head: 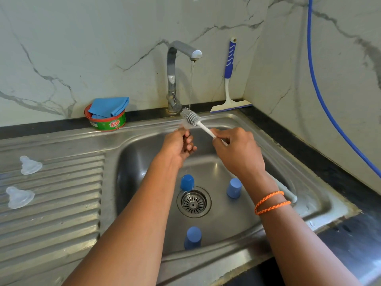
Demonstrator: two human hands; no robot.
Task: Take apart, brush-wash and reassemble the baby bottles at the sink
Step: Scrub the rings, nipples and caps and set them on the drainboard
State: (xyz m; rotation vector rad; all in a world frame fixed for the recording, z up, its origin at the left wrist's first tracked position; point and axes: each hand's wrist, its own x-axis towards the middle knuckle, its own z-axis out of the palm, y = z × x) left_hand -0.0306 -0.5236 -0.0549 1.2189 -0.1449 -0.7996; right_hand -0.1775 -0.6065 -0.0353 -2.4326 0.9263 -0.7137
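- Nearest the camera, two bare forearms reach out over the steel sink [321,195]; the right wrist wears an orange braided band [272,202].
- Three blue bottle caps lie in the basin around the drain strainer [193,202]: one close to the front wall [192,237], one touching the drain's far rim [187,182], one to the right of the drain [234,188].
- On the ribbed drainboard [61,203] to the left lie two clear silicone nipples, one nearer [19,197] and one farther [29,165], apart from each other.
- Above the basin, the right hand [237,151] has its fingers curled round the white handle of the bottle brush [190,118], whose grey bristled head points up and left under the thin stream from the tap [175,79].
- Just left of the brush head, the left hand [178,146] is raised with fingers curled; something small and clear seems pinched at its fingertips, but what it is cannot be told.
- Behind the sink, on the dark counter edge, stands a round Exo dish-soap tub [107,121] with a blue cloth [110,106] folded over it.
- A blue-handled squeegee [229,79] leans against the marble wall, and a blue hose [321,96] runs down the right wall.
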